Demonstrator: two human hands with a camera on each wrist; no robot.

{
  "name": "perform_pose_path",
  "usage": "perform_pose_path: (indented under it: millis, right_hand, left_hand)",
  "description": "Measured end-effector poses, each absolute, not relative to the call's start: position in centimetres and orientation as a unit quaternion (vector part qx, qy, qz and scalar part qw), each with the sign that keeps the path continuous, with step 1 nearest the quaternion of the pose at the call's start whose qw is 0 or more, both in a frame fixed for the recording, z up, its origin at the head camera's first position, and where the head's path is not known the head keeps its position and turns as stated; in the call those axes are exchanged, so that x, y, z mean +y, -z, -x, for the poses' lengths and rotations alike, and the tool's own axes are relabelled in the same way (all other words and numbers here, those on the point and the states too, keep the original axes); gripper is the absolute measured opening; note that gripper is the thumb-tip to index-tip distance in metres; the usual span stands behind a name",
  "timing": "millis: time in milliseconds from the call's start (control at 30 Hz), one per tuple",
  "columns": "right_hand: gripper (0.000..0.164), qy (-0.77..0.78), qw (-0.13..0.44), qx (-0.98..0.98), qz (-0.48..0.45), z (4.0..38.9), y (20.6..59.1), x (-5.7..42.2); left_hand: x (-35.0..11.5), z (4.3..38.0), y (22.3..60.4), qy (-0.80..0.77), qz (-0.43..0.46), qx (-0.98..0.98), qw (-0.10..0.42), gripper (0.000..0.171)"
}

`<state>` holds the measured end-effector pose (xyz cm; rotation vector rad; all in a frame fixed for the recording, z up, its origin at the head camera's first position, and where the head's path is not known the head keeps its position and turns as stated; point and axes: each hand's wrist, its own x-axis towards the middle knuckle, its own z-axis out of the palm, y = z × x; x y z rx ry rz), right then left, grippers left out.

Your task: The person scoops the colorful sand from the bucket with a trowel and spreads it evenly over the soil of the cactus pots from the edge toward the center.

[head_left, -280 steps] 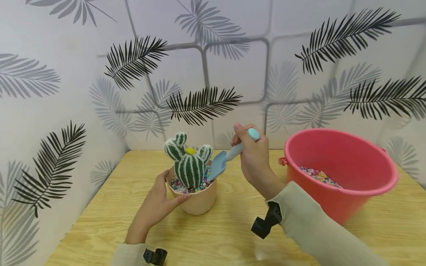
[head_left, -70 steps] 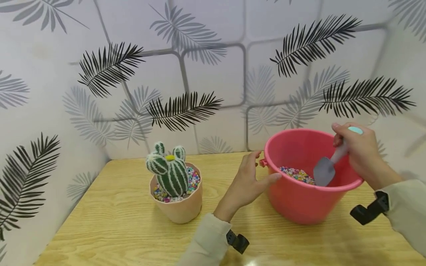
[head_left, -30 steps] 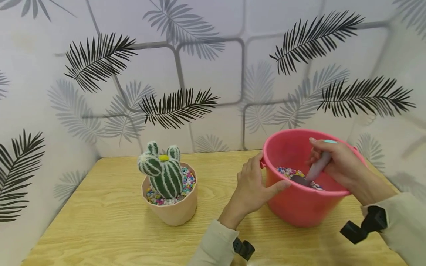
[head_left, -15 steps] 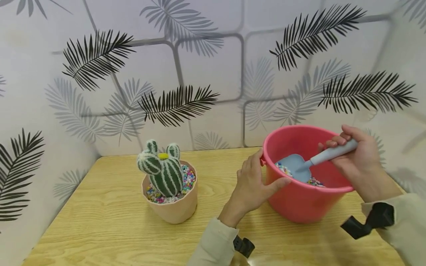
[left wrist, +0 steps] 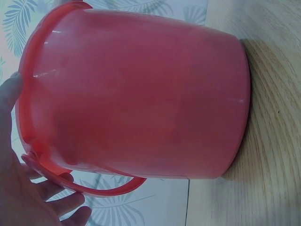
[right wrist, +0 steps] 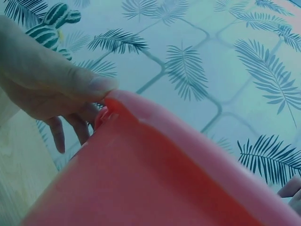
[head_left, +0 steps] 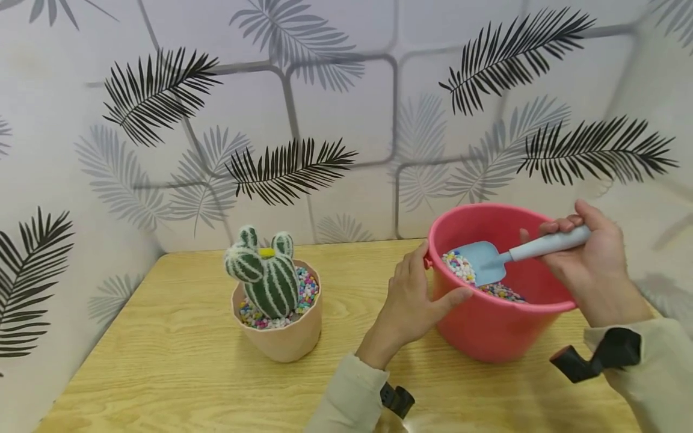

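Observation:
In the head view my right hand (head_left: 592,267) grips the handle of a light blue toy shovel (head_left: 544,245) over the pink bucket (head_left: 498,334). Its blade, tilted inside the bucket, carries pale multicoloured pebbles (head_left: 459,267); more loose pebbles (head_left: 502,293) lie below. My left hand (head_left: 408,300) holds the bucket at its left rim, thumb on the edge. The left wrist view shows those fingers behind the bucket's hanging handle (left wrist: 96,190). In the right wrist view the bucket wall (right wrist: 117,179) hides the shovel.
A knitted green-and-white cactus (head_left: 273,291) stands in a peach pot (head_left: 289,343) of coloured pebbles, left of the bucket. Both stand on a wooden table (head_left: 178,337). A leaf-patterned wall (head_left: 346,114) rises close behind.
Earlier my right hand had the shovel at the cactus pot, then moved it right and pushed it into the bucket's pebbles. Now the blade is raised and loaded. My left hand moved from pot to bucket.

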<state>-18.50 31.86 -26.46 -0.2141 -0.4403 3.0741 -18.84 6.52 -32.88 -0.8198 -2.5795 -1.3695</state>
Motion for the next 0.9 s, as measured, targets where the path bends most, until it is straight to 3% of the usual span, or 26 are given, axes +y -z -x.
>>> perform_pose_path:
  millis: [500, 900]
  right_hand:
    - [0.036, -0.997, 0.017, -0.043, 0.061, 18.24, 26.4, 32.21]
    - [0.05, -0.997, 0.041, -0.034, 0.051, 17.81, 26.52, 31.84]
  left_hand:
    - [6.19, 18.87, 32.4, 0.421, 0.276, -0.863, 0.042, 0.088]
    - [5.79, 18.86, 32.29, 0.413, 0.278, -0.867, 0.03, 0.085]
